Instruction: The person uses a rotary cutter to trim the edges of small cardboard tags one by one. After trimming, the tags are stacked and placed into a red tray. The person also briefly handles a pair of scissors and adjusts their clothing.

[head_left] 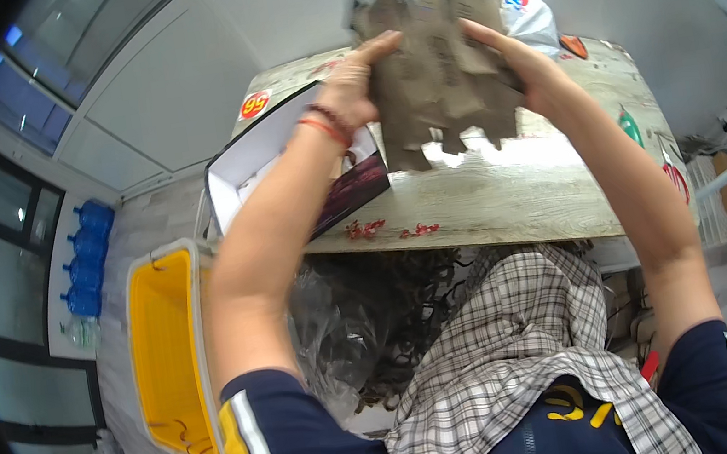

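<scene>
A bundle of grey-brown flat pieces with jagged ends (439, 68) is held up above the table, blurred by motion; its material I cannot make out. My left hand (351, 87) grips its left side, thumb on the near face. On the opposite side, my right hand (525, 67) clasps the bundle the same way. Below my left forearm stands an open box (232, 185), white inside and dark purple outside, its contents partly hidden by the arm. Small red bits (366, 228) lie near the table's front edge.
The wooden-topped table (509, 206) also bears a white plastic bag (530, 25), a green tool (629, 126) and red-handled scissors (674, 174). A yellow-lined crate (167, 347) stands left, with blue water jugs (89, 256) beyond. Clear plastic (336, 328) and dark strips lie beneath the table.
</scene>
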A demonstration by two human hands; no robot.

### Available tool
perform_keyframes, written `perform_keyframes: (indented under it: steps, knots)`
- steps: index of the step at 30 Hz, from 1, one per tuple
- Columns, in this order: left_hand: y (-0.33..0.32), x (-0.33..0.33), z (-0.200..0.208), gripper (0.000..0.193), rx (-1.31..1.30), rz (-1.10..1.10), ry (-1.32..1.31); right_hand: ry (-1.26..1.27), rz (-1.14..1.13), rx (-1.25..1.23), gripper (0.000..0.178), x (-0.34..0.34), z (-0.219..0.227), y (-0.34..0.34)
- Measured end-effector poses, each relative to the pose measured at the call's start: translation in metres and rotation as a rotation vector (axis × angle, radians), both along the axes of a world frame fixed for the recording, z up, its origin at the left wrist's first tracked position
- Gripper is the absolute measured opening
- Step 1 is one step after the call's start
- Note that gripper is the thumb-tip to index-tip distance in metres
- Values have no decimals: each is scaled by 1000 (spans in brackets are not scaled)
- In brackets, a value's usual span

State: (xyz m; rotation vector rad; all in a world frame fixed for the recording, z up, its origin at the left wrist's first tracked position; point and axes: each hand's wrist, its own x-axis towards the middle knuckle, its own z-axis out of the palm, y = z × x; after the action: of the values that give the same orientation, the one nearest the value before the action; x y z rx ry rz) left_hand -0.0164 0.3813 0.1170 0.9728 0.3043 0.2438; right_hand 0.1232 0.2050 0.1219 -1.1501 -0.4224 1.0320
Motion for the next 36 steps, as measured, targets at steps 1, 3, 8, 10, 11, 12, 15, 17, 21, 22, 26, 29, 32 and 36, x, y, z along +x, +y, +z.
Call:
perform_keyframes:
  steps: [1,3,8,10,11,12,15,17,21,22,26,29,32,36]
  knots:
    - [-11,15,-17,41,-30,-14,17,-20,-46,-44,56,11,-13,-18]
    - [-28,38,-55,40,-107,-90,32,-62,-120,-147,60,20,-38,-46]
    - [-49,71,-169,48,-210,-106,236,-247,-106,-542,77,23,-111,-76]
    - [-87,77,-142,74,2,173,463,-605,-200,-709,85,50,-160,-95]
    - [-82,73,-136,94,100,116,479,-601,-180,-740,89,49,-162,-92]
    - [-78,75,-133,93,427,206,745,-602,-155,-775,94,45,-159,-88]
    - [-44,75,-156,83,313,151,601,-776,-113,-862,105,46,-155,-80]
    - [-29,49,-138,77,495,-23,468,-951,-116,-1105,117,38,-148,-81]
    - [8,-36,-47,67,704,88,247,-1081,-326,-1171,108,37,-150,-114]
    - [24,-58,-28,63,770,229,303,-1066,-415,-1064,102,37,-153,-122]
    - [140,-134,-74,89,464,511,661,-1055,-677,-848,79,48,-188,-154]
    - [122,-137,-73,90,400,349,917,-1167,-786,-969,73,60,-236,-187]
    - [115,-127,-92,90,361,292,963,-1260,-810,-1034,72,62,-257,-190]
    - [117,-80,-131,113,447,377,1047,-1244,-816,-1026,70,63,-261,-192]
